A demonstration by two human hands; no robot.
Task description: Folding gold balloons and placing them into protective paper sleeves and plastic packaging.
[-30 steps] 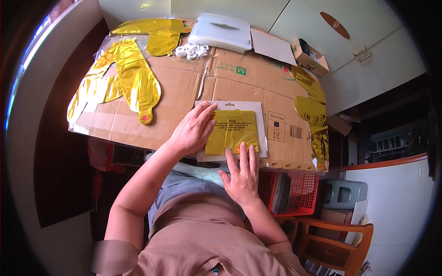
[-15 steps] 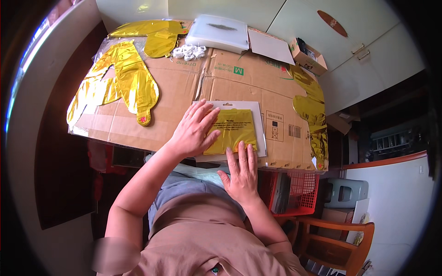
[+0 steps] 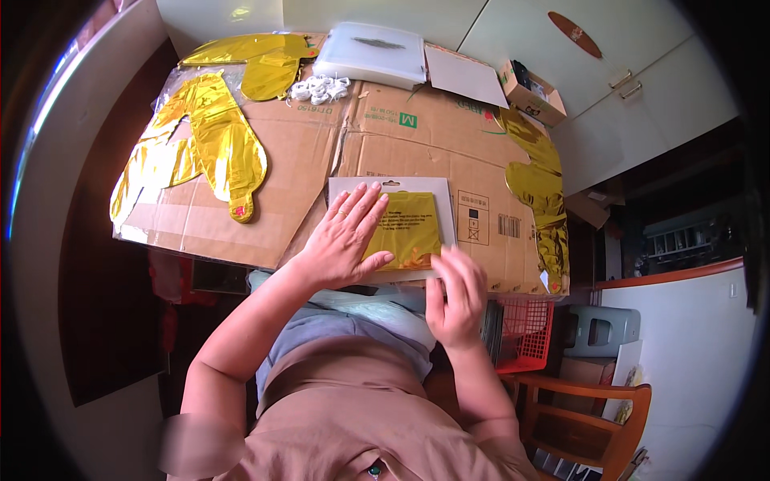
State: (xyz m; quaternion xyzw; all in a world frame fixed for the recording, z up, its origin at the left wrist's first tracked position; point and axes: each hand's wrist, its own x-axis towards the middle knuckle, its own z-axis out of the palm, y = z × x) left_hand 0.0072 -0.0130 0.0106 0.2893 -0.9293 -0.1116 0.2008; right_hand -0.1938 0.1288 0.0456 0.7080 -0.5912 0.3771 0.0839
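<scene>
Touching packet (image 3: 446, 213) of gold foil (image 3: 407, 234)

Daylight: enters beyond the cardboard's (image 3: 297, 144) left edge.
Gold foil (image 3: 224, 144): glare burns parts white along that edge.
Right hand (image 3: 457, 297): slightly blurred at the near edge.
Space underneath: deep shadow.
Fisheye rim: black corners, pale left wall (image 3: 72, 144) bowed.

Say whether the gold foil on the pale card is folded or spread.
Folded: the gold foil forms a compact square, unlike the long foil shape spread at left.
</scene>
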